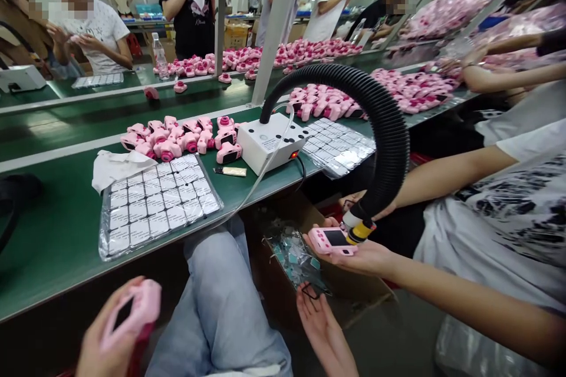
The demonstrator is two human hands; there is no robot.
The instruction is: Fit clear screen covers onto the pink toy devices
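In my left hand (108, 330), low at the left, is a pink toy camera (140, 306) with a dark screen, its fingers closed around the body. My right hand (325, 330) reaches up from the bottom edge, palm up. A thin black square frame (312, 291) sits at its fingertips, over a cardboard box (354, 303) of plastic scraps (294, 256). Just above, a co-worker's hand (371, 259) supports another pink toy camera (329, 240). The yellow-banded end (361, 231) of a black corrugated hose (391, 129) touches or nearly touches that camera.
A white box (269, 144) with a red light stands on the green bench (53, 247). Beside it lie several pink cameras (165, 147), a bagged sheet of white square labels (161, 203) and a small cream-handled tool (232, 171). My knees (221, 288) are beneath the bench edge.
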